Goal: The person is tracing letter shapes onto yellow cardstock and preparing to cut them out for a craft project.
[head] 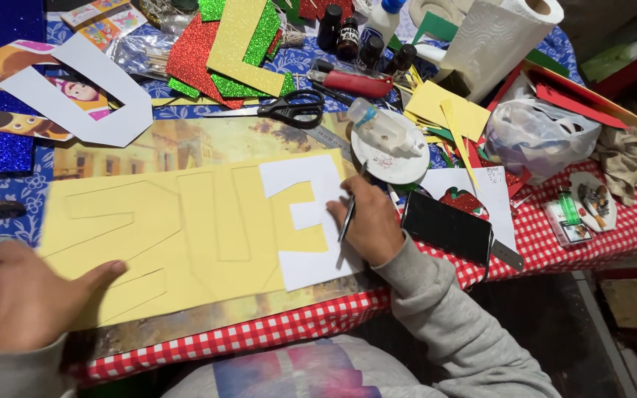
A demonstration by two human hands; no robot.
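Note:
A long yellow sheet lies on the table with several letter outlines drawn on it. A white cut-out letter template lies on its right end. My right hand holds a dark pen against the template's right edge, tip pointing down. My left hand rests flat on the yellow sheet's lower left corner, fingers together, holding nothing.
Black-handled scissors, a glue bottle on a white lid, a black phone, glitter foam sheets, a large white letter, a paper towel roll and a plastic bag crowd the table behind. A red checked cloth covers the edge.

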